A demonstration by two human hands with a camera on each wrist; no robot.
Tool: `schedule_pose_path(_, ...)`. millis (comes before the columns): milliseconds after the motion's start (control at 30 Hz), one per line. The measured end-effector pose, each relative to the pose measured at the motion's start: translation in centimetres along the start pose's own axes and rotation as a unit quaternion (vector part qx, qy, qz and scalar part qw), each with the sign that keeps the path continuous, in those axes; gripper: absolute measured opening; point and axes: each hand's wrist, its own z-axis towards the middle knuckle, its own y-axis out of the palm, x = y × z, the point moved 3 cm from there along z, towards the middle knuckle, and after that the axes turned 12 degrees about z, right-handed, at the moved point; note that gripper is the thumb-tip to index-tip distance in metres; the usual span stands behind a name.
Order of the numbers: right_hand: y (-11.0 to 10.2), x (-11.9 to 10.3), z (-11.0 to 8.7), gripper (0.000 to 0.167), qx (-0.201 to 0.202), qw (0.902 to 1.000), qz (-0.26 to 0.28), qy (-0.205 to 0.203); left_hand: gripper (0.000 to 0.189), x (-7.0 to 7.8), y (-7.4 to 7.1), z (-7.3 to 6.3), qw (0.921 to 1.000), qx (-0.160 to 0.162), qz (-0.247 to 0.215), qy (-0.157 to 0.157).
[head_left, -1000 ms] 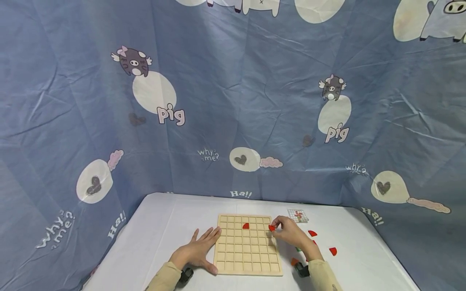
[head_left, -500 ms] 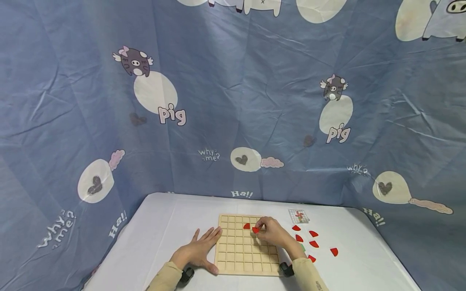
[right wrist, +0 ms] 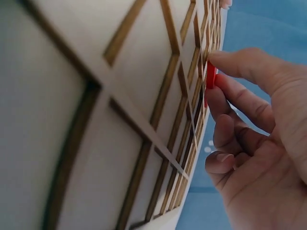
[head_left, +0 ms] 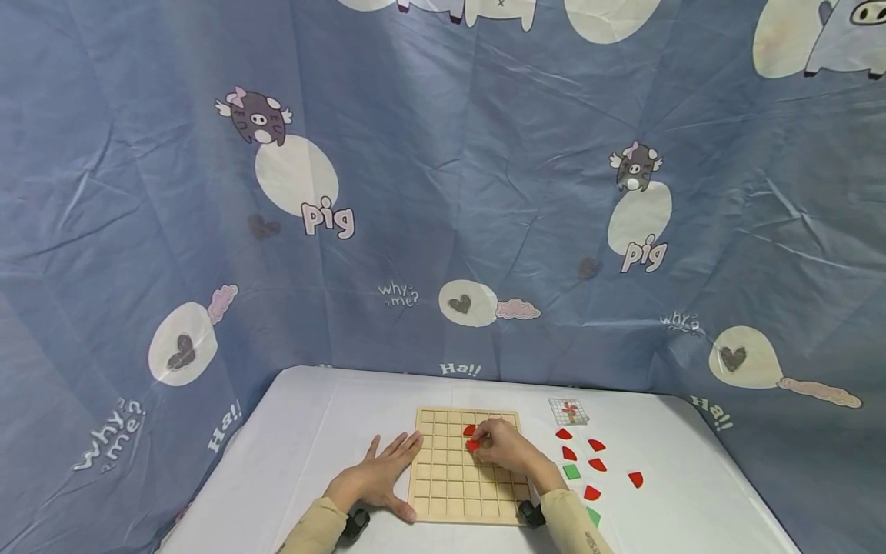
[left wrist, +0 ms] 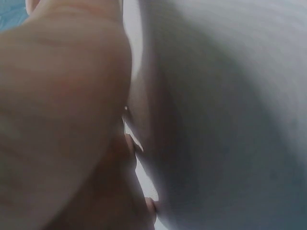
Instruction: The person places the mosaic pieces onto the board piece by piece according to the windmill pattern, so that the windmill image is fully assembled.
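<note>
A light wooden grid board [head_left: 454,489] of square cells lies on the white table. One red quarter-circle piece [head_left: 469,430] sits in a cell near its far side. Just below that piece, my right hand [head_left: 504,446] pinches another red piece [head_left: 472,445] between thumb and fingers; the right wrist view shows this red piece [right wrist: 211,75] edge-on, close against the grid. My left hand [head_left: 377,477] lies spread flat, its fingertips and thumb at the board's left edge. In the left wrist view, only blurred skin of the left hand [left wrist: 62,96] and shadowed table show.
To the right of the board lie several loose red quarter-circle pieces [head_left: 597,465], plus a green square [head_left: 571,472] and another green piece [head_left: 593,516]. A pattern card [head_left: 568,412] with a red design rests at the back right. A blue printed cloth [head_left: 388,338] hangs behind the table.
My right hand has carried the red piece leftward from the board's right edge to beneath the placed piece, uncovering the loose pieces at right. The left hand has stayed put.
</note>
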Motion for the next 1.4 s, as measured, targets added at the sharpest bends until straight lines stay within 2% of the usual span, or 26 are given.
schedule_pose_path(467, 0.25, -0.24, 0.41, 0.015, 0.01, 0.9999, -0.005, 0.01, 0.131, 0.12, -0.08, 0.1, 1.0, 0.001, 0.003, -0.007)
schedule_pose_path(833, 0.29, -0.05, 0.82, 0.016, 0.015, 0.9995, -0.027, -0.009, 0.131, 0.13, -0.12, 0.11, 1.0, 0.003, 0.001, -0.006)
schedule_pose_path(1400, 0.39, -0.36, 0.86, 0.014, 0.015, 0.9991, -0.038, -0.012, 0.132, -0.08, 0.08, 0.02, 1.0, 0.001, 0.0, -0.008)
